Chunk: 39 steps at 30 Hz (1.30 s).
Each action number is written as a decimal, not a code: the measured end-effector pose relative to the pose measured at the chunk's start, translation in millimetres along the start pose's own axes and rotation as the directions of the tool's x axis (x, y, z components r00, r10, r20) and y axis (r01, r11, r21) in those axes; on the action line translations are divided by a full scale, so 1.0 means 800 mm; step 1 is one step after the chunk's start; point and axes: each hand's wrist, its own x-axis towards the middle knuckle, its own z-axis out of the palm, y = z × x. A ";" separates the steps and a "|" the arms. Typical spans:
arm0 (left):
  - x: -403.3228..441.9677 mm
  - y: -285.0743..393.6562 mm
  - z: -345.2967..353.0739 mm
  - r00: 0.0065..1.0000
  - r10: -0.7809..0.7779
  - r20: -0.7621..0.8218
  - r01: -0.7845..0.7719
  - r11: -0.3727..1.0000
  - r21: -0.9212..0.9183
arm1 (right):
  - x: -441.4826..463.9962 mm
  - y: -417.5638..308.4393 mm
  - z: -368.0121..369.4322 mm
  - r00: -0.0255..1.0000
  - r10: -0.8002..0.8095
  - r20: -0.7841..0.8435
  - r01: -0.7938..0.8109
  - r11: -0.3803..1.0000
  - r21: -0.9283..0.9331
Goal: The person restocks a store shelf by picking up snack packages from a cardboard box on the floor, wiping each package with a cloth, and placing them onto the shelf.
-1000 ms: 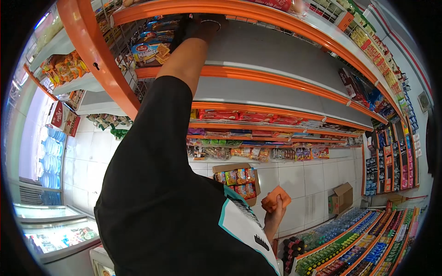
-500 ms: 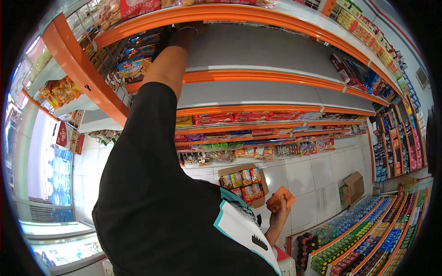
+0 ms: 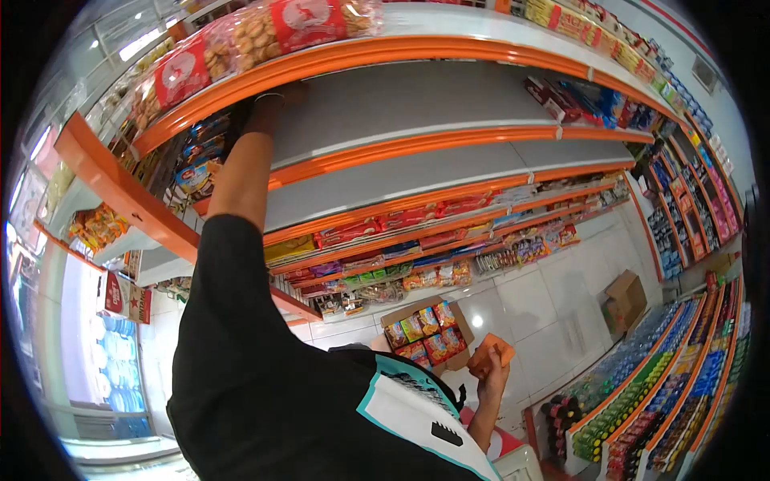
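My left arm reaches up under an orange-edged shelf. My left hand [image 3: 292, 94], with a bracelet at the wrist, is in shadow on the grey shelf board [image 3: 385, 104]. Its fingers are hidden, so what it touches cannot be made out. Beside that forearm lie packaged snacks [image 3: 196, 176] in blue and orange wrappers. Lower right, over the tiled floor, my right hand [image 3: 491, 373] is closed around an orange sponge-like block [image 3: 494, 349]. Near it on the floor is an open cardboard box [image 3: 459, 321] holding several colourful snack packs.
Bags of round biscuits [image 3: 257, 40] sit on the shelf above my left arm. Lower shelves carry red packs [image 3: 409, 216]. Another open carton [image 3: 624, 298] stands on the floor, near racks of bottles [image 3: 634, 401]. An orange upright [image 3: 120, 188] rises at left.
The view has shifted, bringing the biscuit bags further into sight. My left arm still reaches under the shelf, and my right hand keeps its hold on the orange block.
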 end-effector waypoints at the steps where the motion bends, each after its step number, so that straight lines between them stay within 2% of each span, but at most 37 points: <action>1: -0.084 -0.004 -0.019 0.997 0.070 0.037 -0.069 0.997 -0.021 | -0.012 -0.007 0.000 0.998 0.067 0.006 -0.067 0.998 0.014; 2: -0.016 0.004 0.002 0.990 0.124 0.071 -0.121 0.992 -0.045 | -0.004 0.001 0.001 1.000 0.009 0.002 -0.009 1.000 -0.006; 3: -0.027 0.073 -0.020 0.976 0.189 0.113 -0.181 0.980 -0.078 | 0.011 0.009 -0.015 0.990 0.013 0.139 -0.005 0.998 -0.055; 4: -0.039 0.102 -0.071 0.956 0.261 0.134 -0.249 0.963 -0.099 | 0.025 0.025 -0.029 0.993 0.085 0.088 -0.074 0.990 -0.117; 5: -0.054 0.090 -0.035 0.886 0.336 0.319 -0.379 0.921 0.084 | 0.044 0.053 -0.047 0.997 -0.013 0.077 0.034 0.959 -0.280; 6: -0.094 0.129 -0.093 0.628 0.188 0.755 -0.212 0.975 -0.066 | 0.043 0.054 -0.038 0.999 -0.036 0.000 0.034 0.944 -0.328; 7: -0.149 0.184 -0.162 0.851 0.356 0.385 -0.323 0.934 -0.151 | 0.043 0.058 -0.037 0.999 0.024 -0.042 -0.035 0.961 -0.275; 8: -0.193 0.239 -0.220 0.903 0.418 -0.100 -0.429 0.883 -0.192 | 0.040 0.040 -0.035 0.983 0.180 0.019 -0.167 0.942 -0.292; 9: -0.233 0.278 -0.245 0.920 0.390 -0.025 -0.354 0.805 -0.476 | 0.049 0.058 -0.046 0.989 0.125 0.076 -0.095 0.943 -0.320; 10: -0.271 0.316 -0.258 0.925 0.376 0.064 -0.225 0.674 -0.704 | 0.052 0.070 -0.052 0.989 0.138 0.044 -0.119 0.945 -0.304; 11: -0.318 0.354 -0.252 0.908 0.379 0.179 -0.056 0.533 -0.844 | 0.057 0.080 -0.053 0.987 0.159 -0.004 -0.147 0.909 -0.390; 12: -0.364 0.390 -0.254 0.769 0.453 0.452 0.274 0.404 -0.872 | 0.060 0.092 -0.055 0.983 0.179 -0.049 -0.181 0.863 -0.472; 13: -0.424 0.413 -0.217 0.705 0.603 0.374 0.160 0.378 -0.912 | 0.064 0.106 -0.067 0.971 0.235 -0.041 -0.225 0.846 -0.484; 14: -0.480 0.432 -0.186 0.529 0.725 0.441 0.273 0.347 -0.897 | 0.067 0.114 -0.071 0.968 0.244 -0.054 -0.239 0.847 -0.475; 15: -0.520 0.450 -0.164 0.312 0.822 0.476 0.426 0.327 -0.844 | 0.064 0.122 -0.073 0.965 0.260 -0.032 -0.247 0.866 -0.435; 16: -0.577 0.455 -0.126 0.117 0.823 0.555 0.441 0.458 -0.772 | 0.055 0.132 -0.077 0.961 0.278 -0.013 -0.261 0.883 -0.391; 17: -0.618 0.461 -0.096 0.023 0.825 0.565 0.407 0.509 -0.759 | 0.053 0.153 -0.084 0.958 0.283 -0.035 -0.274 0.878 -0.394; 18: -0.651 0.469 -0.068 -0.083 0.772 0.630 0.363 0.613 -0.702 | 0.048 0.159 -0.087 0.956 0.289 -0.050 -0.285 0.878 -0.383; 20: -0.723 0.469 -0.005 -0.003 0.788 0.616 0.211 0.602 -0.770 | 0.021 0.168 -0.087 0.964 0.258 -0.064 -0.266 0.924 -0.274; 21: -0.731 0.481 0.013 -0.018 0.793 0.609 0.210 0.599 -0.773 | 0.009 0.170 -0.088 0.944 0.317 -0.090 -0.329 0.916 -0.229; 23: -0.752 0.502 0.050 -0.120 0.718 0.685 0.051 0.694 -0.718 | -0.020 0.181 -0.092 0.887 0.441 -0.140 -0.460 0.872 -0.167; 24: -0.787 0.503 0.094 -0.099 0.714 0.693 0.179 0.698 -0.694 | -0.032 0.190 -0.095 0.847 0.506 -0.163 -0.528 0.836 -0.147; 26: -0.873 0.510 0.205 -0.016 0.633 0.774 0.299 0.741 -0.601 | -0.051 0.196 -0.099 0.798 0.576 -0.180 -0.597 0.796 -0.099; 28: -0.904 0.540 0.277 0.091 0.481 0.872 0.283 0.827 -0.486 | -0.075 0.203 -0.108 0.731 0.651 -0.204 -0.671 0.740 -0.046; 30: -0.901 0.586 0.310 0.211 0.340 0.916 0.343 0.852 -0.395 | -0.088 0.209 -0.122 0.704 0.684 -0.189 -0.698 0.716 -0.009; 32: -0.862 0.638 0.296 0.111 0.207 0.972 0.362 0.902 -0.234 | -0.089 0.206 -0.134 0.664 0.704 -0.253 -0.734 0.678 -0.039; 33: -0.865 0.655 0.300 0.104 0.204 0.973 0.359 0.905 -0.228 | -0.095 0.211 -0.143 0.643 0.709 -0.288 -0.749 0.661 -0.048; 35: -0.876 0.681 0.313 0.070 -0.113 0.991 0.496 0.866 0.064 | -0.094 0.210 -0.151 0.616 0.719 -0.321 -0.770 0.637 -0.049; 36: -0.887 0.681 0.330 0.069 -0.114 0.991 0.493 0.868 0.065 | -0.089 0.204 -0.154 0.615 0.711 -0.341 -0.764 0.644 -0.034; 38: -0.909 0.667 0.362 -0.373 -0.029 0.927 0.625 0.730 0.275 | -0.080 0.195 -0.155 0.616 0.702 -0.357 -0.756 0.654 -0.019; 39: -0.890 0.678 0.329 -0.258 -0.123 0.958 0.617 0.742 0.261 | -0.076 0.190 -0.154 0.631 0.691 -0.353 -0.742 0.671 -0.013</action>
